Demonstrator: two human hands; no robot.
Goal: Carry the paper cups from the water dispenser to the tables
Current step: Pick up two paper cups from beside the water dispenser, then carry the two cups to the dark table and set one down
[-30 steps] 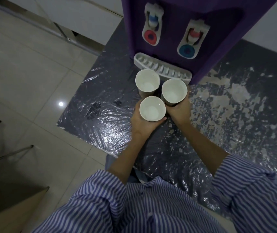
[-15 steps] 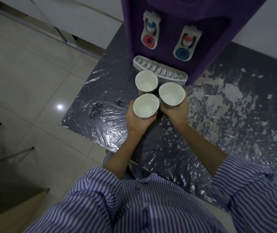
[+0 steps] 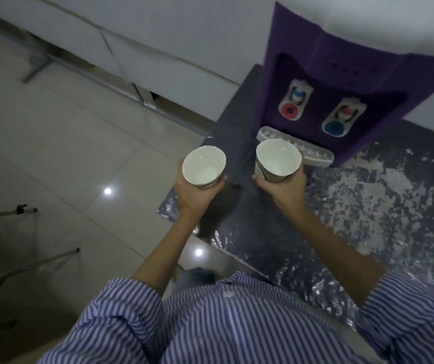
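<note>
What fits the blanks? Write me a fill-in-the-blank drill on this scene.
The left hand holds one paper ____.
The dispenser body is coloured ____.
The right hand holds its cup in front of the white drip ____.
The shirt is blue-and-white ____.

Missing words: cup; purple; tray; striped

You find no readable text. Right paper cup (image 3: 276, 164) carries dark print on outer wall, too blurred to read. Purple water dispenser (image 3: 347, 82) shows faint marks above taps, illegible. Nothing else lettered.
</note>
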